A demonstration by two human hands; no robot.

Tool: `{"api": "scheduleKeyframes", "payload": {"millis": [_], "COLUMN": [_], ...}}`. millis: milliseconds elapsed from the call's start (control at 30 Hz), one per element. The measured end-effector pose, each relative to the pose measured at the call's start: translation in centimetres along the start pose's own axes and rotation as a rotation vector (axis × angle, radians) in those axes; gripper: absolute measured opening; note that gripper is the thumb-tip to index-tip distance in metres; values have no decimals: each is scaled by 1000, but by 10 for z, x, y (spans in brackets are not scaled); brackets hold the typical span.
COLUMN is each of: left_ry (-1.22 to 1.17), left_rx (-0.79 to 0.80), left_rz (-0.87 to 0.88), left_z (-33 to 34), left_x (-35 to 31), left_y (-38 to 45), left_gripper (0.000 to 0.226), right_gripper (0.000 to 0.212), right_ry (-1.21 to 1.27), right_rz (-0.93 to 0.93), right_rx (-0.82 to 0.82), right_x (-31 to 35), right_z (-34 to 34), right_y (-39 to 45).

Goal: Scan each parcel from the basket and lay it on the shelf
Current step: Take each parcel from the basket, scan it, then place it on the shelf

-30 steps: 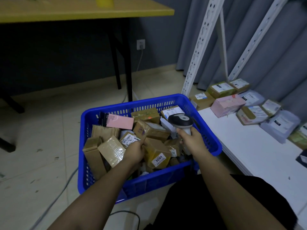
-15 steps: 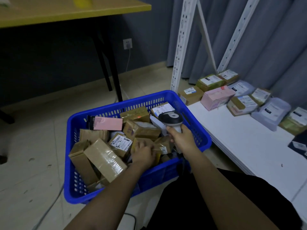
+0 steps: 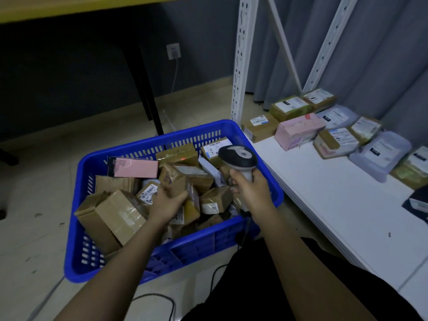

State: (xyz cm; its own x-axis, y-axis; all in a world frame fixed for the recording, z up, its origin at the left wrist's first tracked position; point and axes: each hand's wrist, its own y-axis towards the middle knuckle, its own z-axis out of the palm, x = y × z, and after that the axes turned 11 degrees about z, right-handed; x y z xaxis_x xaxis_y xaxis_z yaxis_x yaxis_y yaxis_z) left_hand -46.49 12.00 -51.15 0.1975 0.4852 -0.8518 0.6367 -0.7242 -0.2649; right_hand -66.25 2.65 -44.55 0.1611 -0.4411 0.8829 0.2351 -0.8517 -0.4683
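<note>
Pale tiled floor point(image 3: 34, 186) under dim light. A dark wall point(image 3: 69, 72) stands far left with a socket point(image 3: 173, 51); grey curtains point(image 3: 382, 54), perhaps, hang far right.

Scanner handle point(image 3: 246, 176): being covered by the right hand point(image 3: 253, 193).
Dark parcel point(image 3: 418, 203), 3 o'clock: being cropped by the edge.

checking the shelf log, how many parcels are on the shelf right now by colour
On the white shelf:
brown parcels: 6
pink box: 1
grey bags: 2
dark parcel, cut off by the frame edge: 1
Total: 10
</note>
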Motion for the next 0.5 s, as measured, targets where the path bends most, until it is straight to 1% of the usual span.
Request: {"api": "scheduleKeyframes", "payload": {"millis": [33,100,133,200,267,367,433,467,500], "left_ry": [-105,-260,-330,-472,-560,-686,-776,-814,-841], "left_rx": [-20,-4,26,106,176,275,372,417,458], "left_rz": [44,96,105,120,135,194,257,292,329], "left_z": [-4,-6,-6,-6,-5,-4,-4,-5,-6], "left_x": [-2,-15,-26,-49,-69,-96,-113,-123,-132], "left_y": [-6,-16,-21,-29,-37,-51,-58,-63,-67], "left_gripper": [74,53,51,59,66,54,56,54,46], "right_gripper": [37,33,31,28,24,20,20,21,22], "right_ry": [10,35,62,130,169,224,270,298,326], "right_rz": [-16,-46,-57,-74,-96,-131,-174,-200,-227], "right_rx": [-13,-47,-69,-122,-172,-240,-276,-282,-280], "right_x": [0,2,4,12,24,48,66,76,86], "right_z": [-8,-23,-30,-40,-47,-54,-56,-58,-59], "right_y": [-3,-12,-18,-29,-42,-60,-73,-80,-86]}}
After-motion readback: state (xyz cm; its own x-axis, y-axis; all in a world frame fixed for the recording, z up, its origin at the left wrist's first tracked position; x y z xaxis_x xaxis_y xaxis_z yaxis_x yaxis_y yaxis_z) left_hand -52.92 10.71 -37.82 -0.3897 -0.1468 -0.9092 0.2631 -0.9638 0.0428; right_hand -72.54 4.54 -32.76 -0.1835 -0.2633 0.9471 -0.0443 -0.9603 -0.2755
